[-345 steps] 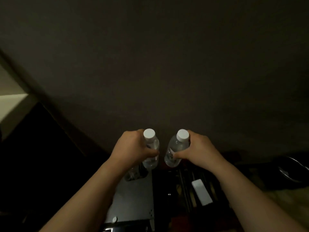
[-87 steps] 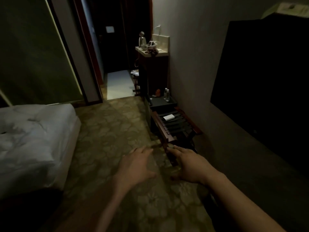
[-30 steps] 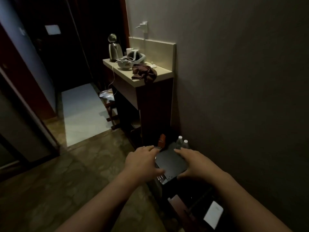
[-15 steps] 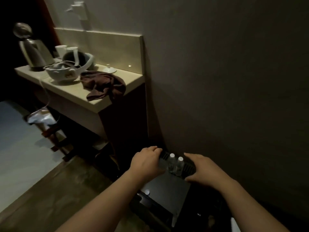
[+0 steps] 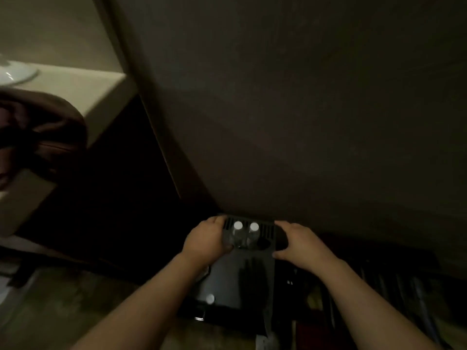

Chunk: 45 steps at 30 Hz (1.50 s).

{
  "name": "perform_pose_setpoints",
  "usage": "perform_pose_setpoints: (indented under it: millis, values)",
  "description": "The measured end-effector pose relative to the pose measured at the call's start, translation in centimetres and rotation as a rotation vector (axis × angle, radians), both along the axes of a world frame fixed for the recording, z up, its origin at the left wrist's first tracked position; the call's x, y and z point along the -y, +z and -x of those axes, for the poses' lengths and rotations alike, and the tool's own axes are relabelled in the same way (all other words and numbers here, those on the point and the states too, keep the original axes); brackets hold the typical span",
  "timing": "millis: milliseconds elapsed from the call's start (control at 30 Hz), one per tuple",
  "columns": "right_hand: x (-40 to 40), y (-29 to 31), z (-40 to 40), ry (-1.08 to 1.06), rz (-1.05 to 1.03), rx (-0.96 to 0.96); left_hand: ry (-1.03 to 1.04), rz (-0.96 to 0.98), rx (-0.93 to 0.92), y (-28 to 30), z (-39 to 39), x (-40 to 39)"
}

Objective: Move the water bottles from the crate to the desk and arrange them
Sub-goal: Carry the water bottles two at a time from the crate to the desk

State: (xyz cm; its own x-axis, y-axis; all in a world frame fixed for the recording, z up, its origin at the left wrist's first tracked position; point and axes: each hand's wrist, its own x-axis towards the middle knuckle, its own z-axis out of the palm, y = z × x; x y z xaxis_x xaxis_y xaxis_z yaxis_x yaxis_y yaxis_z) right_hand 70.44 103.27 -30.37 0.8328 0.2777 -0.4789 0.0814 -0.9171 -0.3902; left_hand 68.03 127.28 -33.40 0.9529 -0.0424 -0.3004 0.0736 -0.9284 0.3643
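Note:
Two clear water bottles with white caps, the left bottle (image 5: pixel 237 232) and the right bottle (image 5: pixel 254 232), stand side by side at the back of a black slotted crate (image 5: pixel 240 279) against the wall. My left hand (image 5: pixel 206 239) curves beside the left bottle, fingers above and thumb below; whether it touches is unclear. My right hand (image 5: pixel 298 242) hovers spread to the right of the right bottle, with a gap between them. The pale desk top (image 5: pixel 75 84) is at the upper left.
A brown cloth (image 5: pixel 38 135) hangs over the desk's edge, and a white dish (image 5: pixel 15 74) sits behind it. A small white round thing (image 5: pixel 210 298) lies on the crate's front. A dark slatted rack (image 5: pixel 404 286) stands to the right. The wall rises directly behind the crate.
The view has dropped closer to the crate. Both hands have closed in on either side of the two bottles, the left one now right beside its bottle.

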Motion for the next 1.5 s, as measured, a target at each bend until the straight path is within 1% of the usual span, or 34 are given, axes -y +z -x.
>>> perform_pose_setpoints:
  millis: [267, 467, 567, 700, 900, 1033, 1100, 1167, 1300, 1500]
  values:
    - [-1.1, -13.2, -4.7, -0.106, -0.043, -0.102, 0.135, 0.093, -0.098, -12.1, -5.0, 0.3]
    - [-2.0, -21.1, -7.2, -0.232, -0.14, -0.102, 0.187, 0.189, -0.145, -19.3, -6.8, 1.7]
    - [-3.0, -23.6, -8.6, -0.207, -0.168, -0.123, 0.239, 0.248, -0.111, -21.2, -8.0, 2.7]
    - [-4.1, -26.0, -9.9, -0.226, -0.193, -0.129, 0.293, 0.268, -0.046, -23.4, -8.9, 3.2]
    - [-4.5, -27.4, -10.1, -0.302, -0.218, -0.121, 0.321, 0.254, -0.066, -24.8, -9.6, 3.6]
    - [-4.6, -26.2, -9.8, -0.303, -0.22, -0.128, 0.299, 0.19, -0.068, -23.7, -9.7, 4.0]
    - [-4.5, -24.8, -9.6, -0.3, -0.221, -0.146, 0.26, 0.154, -0.07, -22.2, -9.5, 4.1]
    - [-4.3, -22.7, -9.3, -0.305, -0.227, -0.161, 0.245, 0.157, -0.061, -19.9, -9.0, 3.9]
    - [-3.7, -16.8, -8.7, -0.314, -0.279, -0.143, 0.261, 0.196, -0.03, -13.0, -8.0, 3.1]
    - [-2.6, -4.9, -7.6, -0.285, -0.348, -0.026, 0.32, 0.13, 0.111, 0.0, -6.4, 3.1]
